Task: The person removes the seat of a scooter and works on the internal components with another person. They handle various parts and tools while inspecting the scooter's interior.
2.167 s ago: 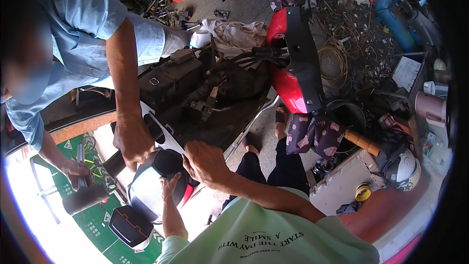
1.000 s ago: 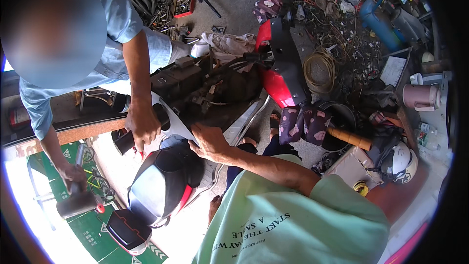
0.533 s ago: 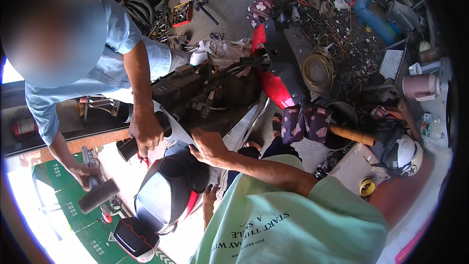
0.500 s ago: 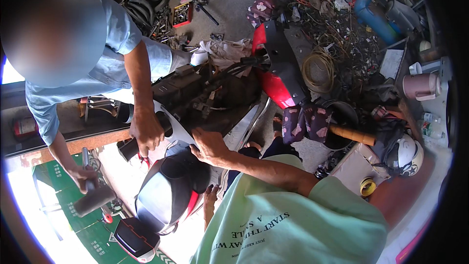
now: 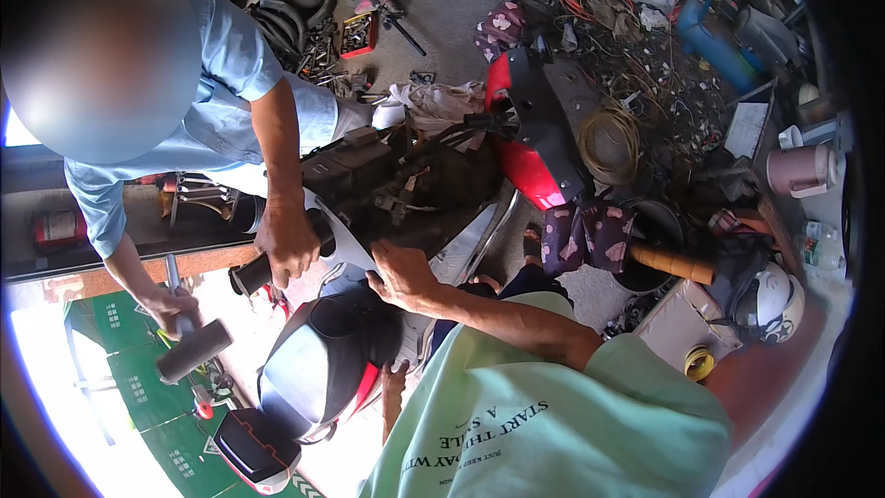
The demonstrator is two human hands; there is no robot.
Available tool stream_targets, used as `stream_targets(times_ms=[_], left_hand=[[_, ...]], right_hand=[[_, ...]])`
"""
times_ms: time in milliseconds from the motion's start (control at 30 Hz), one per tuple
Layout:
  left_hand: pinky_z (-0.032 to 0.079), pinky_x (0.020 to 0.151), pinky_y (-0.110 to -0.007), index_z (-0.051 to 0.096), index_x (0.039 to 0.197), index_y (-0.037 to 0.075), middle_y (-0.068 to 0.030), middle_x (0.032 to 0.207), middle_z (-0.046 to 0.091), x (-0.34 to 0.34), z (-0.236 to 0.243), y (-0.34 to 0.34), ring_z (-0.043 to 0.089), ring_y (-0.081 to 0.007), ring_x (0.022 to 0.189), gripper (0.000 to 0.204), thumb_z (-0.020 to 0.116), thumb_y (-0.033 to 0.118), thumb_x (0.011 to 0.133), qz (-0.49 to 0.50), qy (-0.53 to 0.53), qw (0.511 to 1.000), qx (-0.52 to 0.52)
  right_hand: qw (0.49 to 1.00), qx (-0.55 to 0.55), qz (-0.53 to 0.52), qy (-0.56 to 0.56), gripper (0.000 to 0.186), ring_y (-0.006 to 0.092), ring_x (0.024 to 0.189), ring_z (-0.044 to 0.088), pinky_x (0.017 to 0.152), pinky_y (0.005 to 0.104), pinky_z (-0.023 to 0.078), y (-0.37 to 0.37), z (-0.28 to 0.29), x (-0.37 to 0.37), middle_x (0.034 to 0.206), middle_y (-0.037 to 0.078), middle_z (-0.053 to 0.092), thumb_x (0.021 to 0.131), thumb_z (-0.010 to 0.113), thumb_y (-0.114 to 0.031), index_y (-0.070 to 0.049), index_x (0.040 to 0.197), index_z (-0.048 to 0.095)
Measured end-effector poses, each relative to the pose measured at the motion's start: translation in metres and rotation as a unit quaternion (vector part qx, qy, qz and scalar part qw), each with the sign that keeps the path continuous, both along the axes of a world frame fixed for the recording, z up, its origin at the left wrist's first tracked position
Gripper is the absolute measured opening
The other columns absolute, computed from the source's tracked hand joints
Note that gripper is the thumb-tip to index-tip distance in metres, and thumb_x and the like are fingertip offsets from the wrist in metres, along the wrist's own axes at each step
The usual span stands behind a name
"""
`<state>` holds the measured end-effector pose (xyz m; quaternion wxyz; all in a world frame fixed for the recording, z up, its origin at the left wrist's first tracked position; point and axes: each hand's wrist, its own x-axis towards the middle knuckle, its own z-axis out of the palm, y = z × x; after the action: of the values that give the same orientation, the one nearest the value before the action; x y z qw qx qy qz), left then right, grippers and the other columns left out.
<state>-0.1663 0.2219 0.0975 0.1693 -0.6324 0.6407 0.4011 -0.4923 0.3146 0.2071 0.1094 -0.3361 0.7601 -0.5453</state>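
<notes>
A partly stripped scooter with a red-and-black front cover (image 5: pixel 530 152) lies across the middle. My right hand (image 5: pixel 403 275) reaches over from the right, its fingers bent over the edge of a light grey panel (image 5: pixel 346 238). Lower down, my left hand (image 5: pixel 395 380) rests against the scooter's side by the rounded black-and-white seat (image 5: pixel 309 369), fingers slightly apart and partly hidden. Across from me, a co-worker in light blue grips a dark cylindrical part (image 5: pixel 252 274) by the panel with one hand (image 5: pixel 289 238). The other hand holds a mallet (image 5: pixel 195 350).
Near the lower left stands another vehicle's black tail (image 5: pixel 253 447) above green flooring (image 5: pixel 138 378). Beyond the scooter lie a red tool box (image 5: pixel 359 35) and black tubes (image 5: pixel 293 23). A coiled hose (image 5: pixel 608 146), a blue cylinder (image 5: pixel 710 41) and a white helmet (image 5: pixel 772 300) stand right.
The co-worker's mallet has swung up and to the right, its head turning. My view has shifted slightly, while both my hands keep their places on the scooter.
</notes>
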Motion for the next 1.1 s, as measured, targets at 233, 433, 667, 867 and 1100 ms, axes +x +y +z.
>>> stream_targets(times_ms=[233, 433, 667, 867, 1100], left_hand=[[0.020, 0.111, -0.042, 0.018, 0.140, -0.005, -0.0339, 0.142, 0.018, 0.037, 0.006, -0.068, 0.016, -0.0430, 0.135, 0.107, 0.080, 0.036, 0.063, -0.007, -0.067, 0.975, -0.210], [0.020, 0.111, -0.039, 0.018, 0.141, -0.003, -0.0275, 0.144, 0.022, 0.041, 0.033, -0.101, 0.019, -0.0375, 0.136, 0.097, 0.073, 0.033, 0.070, 0.000, -0.081, 0.969, -0.235], [0.028, 0.106, -0.037, 0.028, 0.139, -0.001, -0.0246, 0.139, 0.033, 0.029, 0.023, -0.118, 0.033, -0.0341, 0.129, 0.086, 0.072, 0.032, 0.072, 0.021, -0.058, 0.989, -0.138], [0.053, 0.065, -0.034, 0.037, 0.136, 0.005, -0.0172, 0.111, 0.057, -0.020, 0.048, -0.079, 0.057, -0.0230, 0.098, 0.076, 0.070, 0.037, 0.075, -0.016, -0.058, 0.996, -0.059], [0.050, 0.062, -0.035, 0.045, 0.130, 0.007, -0.0115, 0.109, 0.059, 0.006, 0.029, -0.070, 0.056, -0.0226, 0.097, 0.062, 0.067, 0.036, 0.079, 0.009, -0.010, 1.000, 0.022]], right_hand=[[1.000, -0.003, -0.013, 0.012, 0.030, 0.0353, 0.065, 0.058, 0.057, 0.0417, 0.047, 0.000, -0.004, 0.002, 0.078, 0.017, 0.053, 0.073, 0.067, -0.017, 0.001, 0.087, 0.047], [1.000, 0.020, -0.002, 0.015, 0.030, 0.0342, 0.065, 0.059, 0.057, 0.0404, 0.048, 0.001, 0.001, 0.006, 0.076, 0.017, 0.054, 0.074, 0.067, -0.018, 0.000, 0.086, 0.047], [1.000, 0.022, -0.003, 0.014, 0.030, 0.0338, 0.067, 0.058, 0.057, 0.0401, 0.048, -0.001, -0.001, 0.009, 0.079, 0.016, 0.053, 0.074, 0.067, -0.019, -0.001, 0.086, 0.046], [1.000, 0.029, 0.000, 0.004, 0.029, 0.0346, 0.067, 0.058, 0.056, 0.0409, 0.048, 0.000, -0.001, 0.007, 0.080, 0.017, 0.053, 0.075, 0.066, -0.019, 0.000, 0.086, 0.046], [1.000, 0.019, 0.002, 0.004, 0.029, 0.0347, 0.064, 0.058, 0.055, 0.0409, 0.048, 0.001, 0.001, 0.007, 0.079, 0.016, 0.054, 0.074, 0.067, -0.018, 0.000, 0.085, 0.046]])
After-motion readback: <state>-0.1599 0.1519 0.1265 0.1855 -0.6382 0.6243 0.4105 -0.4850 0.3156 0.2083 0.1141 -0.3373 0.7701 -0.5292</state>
